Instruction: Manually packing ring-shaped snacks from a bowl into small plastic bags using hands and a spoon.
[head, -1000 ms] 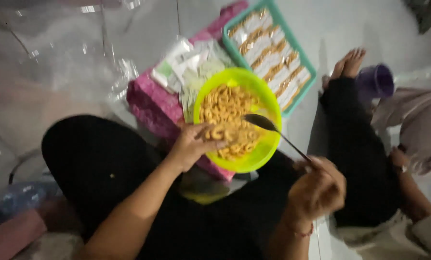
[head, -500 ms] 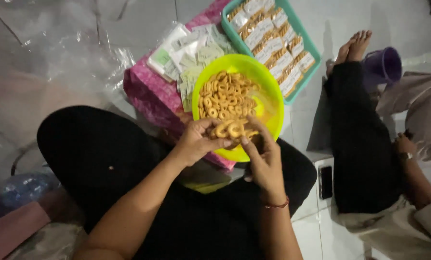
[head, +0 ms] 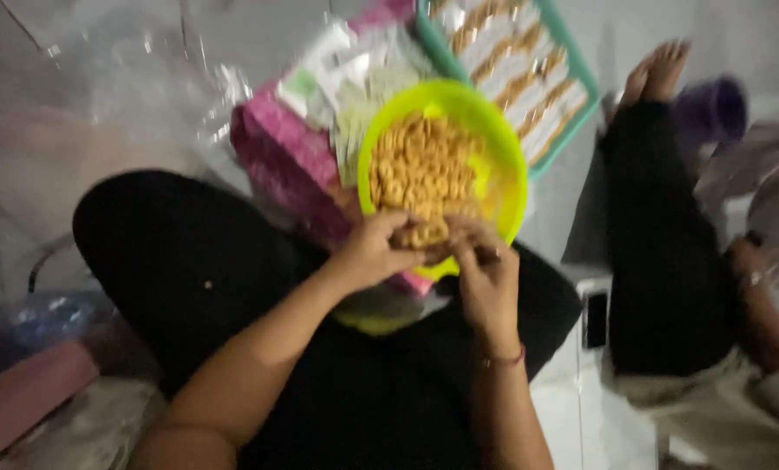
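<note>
Two hands at green bowl (head: 502,148) near rim | L hand (head: 374,252) & R hand (head: 485,274) grips pinched on ring snacks (head: 422,233)

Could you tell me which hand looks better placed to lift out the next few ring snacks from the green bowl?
Probably the left hand: its fingers already rest on the ring snacks at the green bowl near edge. The right hand sits lower, partly outside the rim.

home floor | tiled floor (head: 581,418) | bare feet (head: 659,74) | snack trays (head: 511,61)
</note>
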